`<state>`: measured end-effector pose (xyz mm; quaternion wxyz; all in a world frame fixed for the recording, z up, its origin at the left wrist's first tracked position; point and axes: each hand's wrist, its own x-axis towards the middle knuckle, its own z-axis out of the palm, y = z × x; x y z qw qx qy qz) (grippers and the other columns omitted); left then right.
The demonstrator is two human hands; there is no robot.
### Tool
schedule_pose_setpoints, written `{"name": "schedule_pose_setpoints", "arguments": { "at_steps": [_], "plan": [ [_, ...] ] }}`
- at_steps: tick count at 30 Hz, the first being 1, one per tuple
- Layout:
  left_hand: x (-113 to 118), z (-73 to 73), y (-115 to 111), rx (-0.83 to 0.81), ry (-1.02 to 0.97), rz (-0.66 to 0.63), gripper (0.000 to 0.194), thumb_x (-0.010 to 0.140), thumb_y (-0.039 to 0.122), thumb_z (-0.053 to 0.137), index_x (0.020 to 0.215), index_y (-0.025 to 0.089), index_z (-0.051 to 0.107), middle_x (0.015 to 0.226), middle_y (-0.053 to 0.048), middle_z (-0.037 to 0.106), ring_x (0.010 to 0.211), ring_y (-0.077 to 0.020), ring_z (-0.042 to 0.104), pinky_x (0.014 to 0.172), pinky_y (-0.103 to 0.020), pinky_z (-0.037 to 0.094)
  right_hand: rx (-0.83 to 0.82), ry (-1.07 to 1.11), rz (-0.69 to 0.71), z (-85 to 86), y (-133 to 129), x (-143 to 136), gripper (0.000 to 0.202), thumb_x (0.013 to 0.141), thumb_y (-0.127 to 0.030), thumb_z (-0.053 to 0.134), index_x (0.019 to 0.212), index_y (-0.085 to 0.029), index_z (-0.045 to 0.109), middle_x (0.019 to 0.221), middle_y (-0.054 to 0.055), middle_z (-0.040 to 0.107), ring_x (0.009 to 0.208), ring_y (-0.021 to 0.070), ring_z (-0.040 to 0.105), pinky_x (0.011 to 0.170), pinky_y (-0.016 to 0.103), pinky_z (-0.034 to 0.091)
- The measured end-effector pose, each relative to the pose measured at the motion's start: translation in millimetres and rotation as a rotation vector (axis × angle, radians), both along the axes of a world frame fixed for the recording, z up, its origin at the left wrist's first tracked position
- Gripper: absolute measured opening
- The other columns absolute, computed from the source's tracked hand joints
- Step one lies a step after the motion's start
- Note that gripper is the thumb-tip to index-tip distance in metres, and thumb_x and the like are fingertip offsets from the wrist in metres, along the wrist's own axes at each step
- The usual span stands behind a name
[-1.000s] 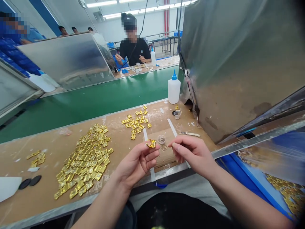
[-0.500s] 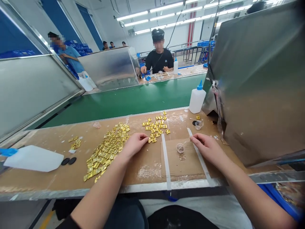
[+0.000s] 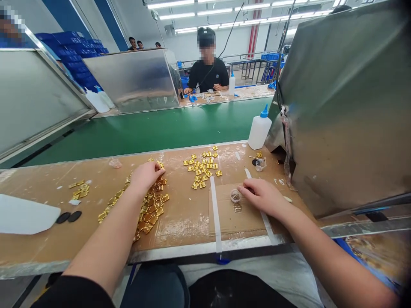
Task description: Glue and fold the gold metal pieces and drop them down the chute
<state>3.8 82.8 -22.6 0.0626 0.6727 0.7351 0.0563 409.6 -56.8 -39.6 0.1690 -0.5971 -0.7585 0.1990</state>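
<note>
My left hand (image 3: 145, 176) is over the large spread of small shiny gold pieces (image 3: 153, 209), with its thumb and fingers drawn together at the upper right edge. Whatever lies between those fingertips is hidden. My right hand (image 3: 261, 196) is at a small clear cup (image 3: 235, 196) on a cardboard sheet (image 3: 224, 220). Its fingertips meet at the upper end of a thin stick standing in that cup. Between my hands lies a looser group of gold pieces (image 3: 203, 166).
A white bottle with a blue nozzle (image 3: 259, 131) stands at the back right, near a second clear cup (image 3: 259, 166). Another white bottle (image 3: 27, 214) lies left, beside black discs (image 3: 74, 216). A metal panel (image 3: 349, 111) bounds the right. Across the green belt (image 3: 167, 125) sits a person.
My left hand has moved left from the looser group to the large spread of gold pieces. My right hand has come in to the cup's stick. The view has shifted slightly.
</note>
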Motion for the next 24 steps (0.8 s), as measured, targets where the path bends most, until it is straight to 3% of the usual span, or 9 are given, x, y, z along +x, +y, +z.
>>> {"name": "schedule_pose_setpoints", "arguments": {
  "at_steps": [5, 10, 13, 16, 18, 20, 24],
  "plan": [
    [-3.4, -3.8, 7.1, -0.006, -0.014, -0.023, 0.023, 0.084, 0.043, 0.076, 0.084, 0.021, 0.072, 0.084, -0.012, 0.077, 0.080, -0.0326, 0.070, 0.069, -0.036, 0.046, 0.062, -0.048, 0.114, 2.2, -1.2, -2.5, 0.036, 0.108, -0.037, 0.049, 0.077, -0.019, 0.053, 0.078, 0.002, 0.062, 0.073, 0.0155, 0.051, 0.066, 0.029, 0.026],
    [8.1, 8.5, -5.8, 0.104, -0.054, -0.032, 0.023, 0.089, 0.045, 0.071, 0.095, 0.022, 0.075, 0.091, -0.010, 0.075, 0.084, -0.0315, 0.066, 0.068, -0.035, 0.041, 0.179, -0.163, 0.190, 8.3, 0.2, -6.0, 0.032, 0.108, -0.033, 0.049, 0.080, -0.018, 0.055, 0.083, 0.004, 0.063, 0.074, 0.0154, 0.049, 0.065, 0.030, 0.021],
    [44.3, 21.1, -31.2, 0.272, -0.389, -0.132, 0.028, 0.092, 0.048, 0.069, 0.102, 0.023, 0.074, 0.092, -0.005, 0.073, 0.080, -0.0237, 0.063, 0.068, -0.032, 0.041, 0.173, -0.173, 0.199, 16.2, 2.9, -8.7, 0.029, 0.101, -0.025, 0.053, 0.074, -0.018, 0.050, 0.078, 0.002, 0.059, 0.069, 0.0140, 0.042, 0.064, 0.031, 0.019],
    [100.1, 24.4, -59.8, 0.195, -0.875, -0.310, 0.029, 0.096, 0.049, 0.066, 0.104, 0.021, 0.070, 0.090, -0.002, 0.068, 0.071, -0.0159, 0.056, 0.065, -0.027, 0.043, 0.079, -0.014, 0.172, 18.5, 6.7, -10.1, 0.029, 0.090, -0.020, 0.060, 0.065, -0.018, 0.045, 0.068, -0.001, 0.052, 0.064, 0.0125, 0.036, 0.064, 0.031, 0.018],
    [137.5, 16.9, -74.4, 0.000, -1.105, -0.400, 0.032, 0.099, 0.051, 0.062, 0.101, 0.020, 0.064, 0.090, -0.003, 0.067, 0.065, -0.0129, 0.053, 0.059, -0.024, 0.043, -0.009, 0.222, 0.096, 12.9, 10.1, -9.8, 0.031, 0.082, -0.020, 0.063, 0.059, -0.019, 0.043, 0.059, -0.004, 0.042, 0.061, 0.0113, 0.032, 0.062, 0.031, 0.017],
    [166.8, 2.7, -83.0, -0.170, -1.235, -0.433, 0.031, 0.100, 0.049, 0.060, 0.111, 0.020, 0.061, 0.091, -0.002, 0.065, 0.058, -0.0108, 0.049, 0.052, -0.023, 0.040, -0.067, 0.439, 0.004, 2.2, 14.2, -8.6, 0.034, 0.077, -0.022, 0.063, 0.054, -0.020, 0.038, 0.054, -0.006, 0.032, 0.058, 0.0102, 0.029, 0.060, 0.030, 0.016],
    [190.8, -28.8, -86.2, -0.268, -1.238, -0.448, 0.035, 0.102, 0.040, 0.056, 0.131, 0.020, 0.056, 0.089, -0.001, 0.063, 0.053, -0.0097, 0.045, 0.047, -0.022, 0.036, -0.059, 0.681, -0.157, -21.4, 23.8, -5.5, 0.034, 0.080, -0.033, 0.052, 0.056, -0.024, 0.029, 0.053, -0.006, 0.025, 0.052, 0.0095, 0.025, 0.054, 0.028, 0.018]
  ]
}}
